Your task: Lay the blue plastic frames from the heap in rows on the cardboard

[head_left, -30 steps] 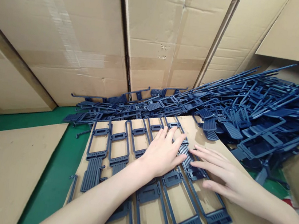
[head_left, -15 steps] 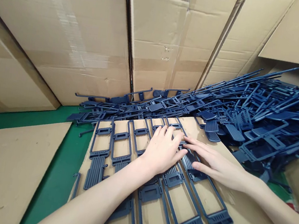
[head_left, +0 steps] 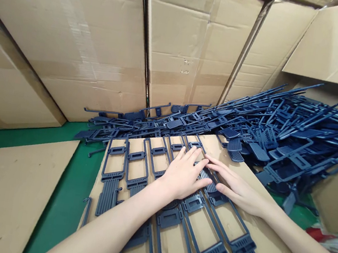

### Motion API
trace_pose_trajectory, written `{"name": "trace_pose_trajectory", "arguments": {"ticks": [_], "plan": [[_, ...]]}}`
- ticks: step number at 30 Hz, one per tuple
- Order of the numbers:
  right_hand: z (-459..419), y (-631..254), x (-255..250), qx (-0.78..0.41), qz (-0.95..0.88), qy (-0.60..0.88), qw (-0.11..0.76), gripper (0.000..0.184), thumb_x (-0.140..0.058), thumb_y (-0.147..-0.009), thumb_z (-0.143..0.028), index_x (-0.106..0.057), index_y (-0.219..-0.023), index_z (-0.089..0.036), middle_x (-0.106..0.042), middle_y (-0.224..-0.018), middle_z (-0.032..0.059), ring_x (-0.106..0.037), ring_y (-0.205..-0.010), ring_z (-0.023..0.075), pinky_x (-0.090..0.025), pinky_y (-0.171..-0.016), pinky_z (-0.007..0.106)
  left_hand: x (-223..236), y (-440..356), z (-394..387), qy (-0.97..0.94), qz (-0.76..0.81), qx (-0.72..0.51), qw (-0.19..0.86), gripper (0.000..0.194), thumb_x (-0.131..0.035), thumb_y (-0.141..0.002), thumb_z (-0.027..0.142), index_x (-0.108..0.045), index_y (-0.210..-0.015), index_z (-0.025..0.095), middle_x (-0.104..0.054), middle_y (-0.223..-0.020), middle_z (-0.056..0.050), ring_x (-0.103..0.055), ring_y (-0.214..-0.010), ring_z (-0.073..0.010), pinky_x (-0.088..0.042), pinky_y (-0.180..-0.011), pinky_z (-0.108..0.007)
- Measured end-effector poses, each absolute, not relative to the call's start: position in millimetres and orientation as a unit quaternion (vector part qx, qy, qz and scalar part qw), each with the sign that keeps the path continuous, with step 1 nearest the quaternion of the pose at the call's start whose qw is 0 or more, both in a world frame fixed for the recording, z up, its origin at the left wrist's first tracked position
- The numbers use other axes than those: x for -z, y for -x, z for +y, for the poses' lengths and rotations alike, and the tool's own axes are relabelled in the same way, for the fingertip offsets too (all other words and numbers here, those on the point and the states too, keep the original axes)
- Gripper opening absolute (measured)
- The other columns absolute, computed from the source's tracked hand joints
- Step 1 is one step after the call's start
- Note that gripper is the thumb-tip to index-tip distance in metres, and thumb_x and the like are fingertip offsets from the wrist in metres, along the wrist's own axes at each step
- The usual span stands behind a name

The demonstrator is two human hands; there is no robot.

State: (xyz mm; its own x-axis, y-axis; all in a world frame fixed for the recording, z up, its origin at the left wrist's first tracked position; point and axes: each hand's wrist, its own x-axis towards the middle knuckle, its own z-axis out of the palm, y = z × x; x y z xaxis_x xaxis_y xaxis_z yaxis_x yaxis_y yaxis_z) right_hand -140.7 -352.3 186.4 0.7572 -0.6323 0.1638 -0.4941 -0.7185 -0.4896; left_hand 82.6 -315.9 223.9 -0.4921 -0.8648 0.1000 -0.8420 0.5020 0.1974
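Dark blue plastic frames with ribbed paddle ends lie in rows on a cardboard sheet (head_left: 269,235). My left hand (head_left: 183,173) rests palm down across the upper middle of the rows, fingers spread over the plastic frame (head_left: 208,148) beneath it. To its right, my right hand (head_left: 239,192) reaches in from the side with fingers stretched out and thumb apart. Its fingertips touch or hover at a ribbed paddle (head_left: 206,180), close to the left fingers. Neither hand is closed around anything. Part of the frames is hidden under my left hand and forearm.
A tangled heap of the same blue pieces (head_left: 281,124) spreads behind and to the right of the sheet. Tall cardboard boxes (head_left: 180,41) stand at the back. Another flat cardboard piece (head_left: 8,188) lies at left on the green floor (head_left: 57,194).
Both hands stay almost in place; the right hand has shifted slightly left and down, closer to the left. The view has tilted a little. The laid-out frames keep their arrangement.
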Motion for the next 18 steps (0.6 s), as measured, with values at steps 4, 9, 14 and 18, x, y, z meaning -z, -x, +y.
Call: {"name": "trace_pose_trajectory", "arguments": {"ticks": [4, 9, 14, 18], "plan": [[-354.1, 140.0, -180.1, 0.237, 0.303, 0.900, 0.205, 0.046, -0.031, -0.099, -0.049, -0.043, -0.135, -0.024, -0.021, -0.145, -0.0017, -0.022, -0.139, 0.0039, -0.025, -0.119, 0.020, -218.5, -83.2, -315.7, -0.498, -0.859, 0.075, 0.091, 0.066, -0.030, -0.092, 0.060, -0.036, -0.144, 0.018, -0.018, -0.154, -0.015, -0.011, -0.145, -0.0267, -0.011, -0.121, -0.049], [-355.8, 138.8, -176.8, 0.251, 0.317, 0.893, 0.195, 0.037, -0.031, -0.100, -0.044, -0.046, -0.128, -0.026, -0.027, -0.142, -0.0056, -0.028, -0.136, 0.0006, -0.026, -0.115, 0.015, -219.3, -82.4, -314.3, -0.507, -0.852, 0.096, 0.087, 0.064, -0.032, -0.093, 0.057, -0.034, -0.144, 0.019, -0.017, -0.154, -0.015, -0.007, -0.146, -0.0244, -0.007, -0.121, -0.047], [-353.7, 138.3, -174.1, 0.249, 0.315, 0.902, 0.158, 0.036, -0.034, -0.099, -0.043, -0.046, -0.128, -0.025, -0.028, -0.142, -0.0059, -0.027, -0.135, -0.0003, -0.025, -0.113, 0.013, -218.1, -82.1, -313.5, -0.504, -0.851, 0.105, 0.099, 0.066, -0.032, -0.093, 0.058, -0.034, -0.145, 0.018, -0.018, -0.153, -0.017, -0.006, -0.146, -0.0254, -0.006, -0.121, -0.048], [-353.3, 138.0, -174.7, 0.246, 0.308, 0.906, 0.153, 0.037, -0.034, -0.099, -0.042, -0.046, -0.129, -0.024, -0.027, -0.143, -0.0045, -0.027, -0.136, 0.0001, -0.026, -0.114, 0.011, -216.3, -81.0, -312.9, -0.505, -0.849, 0.113, 0.104, 0.067, -0.033, -0.092, 0.058, -0.033, -0.145, 0.017, -0.019, -0.153, -0.018, -0.008, -0.145, -0.0271, -0.007, -0.120, -0.049]]}}
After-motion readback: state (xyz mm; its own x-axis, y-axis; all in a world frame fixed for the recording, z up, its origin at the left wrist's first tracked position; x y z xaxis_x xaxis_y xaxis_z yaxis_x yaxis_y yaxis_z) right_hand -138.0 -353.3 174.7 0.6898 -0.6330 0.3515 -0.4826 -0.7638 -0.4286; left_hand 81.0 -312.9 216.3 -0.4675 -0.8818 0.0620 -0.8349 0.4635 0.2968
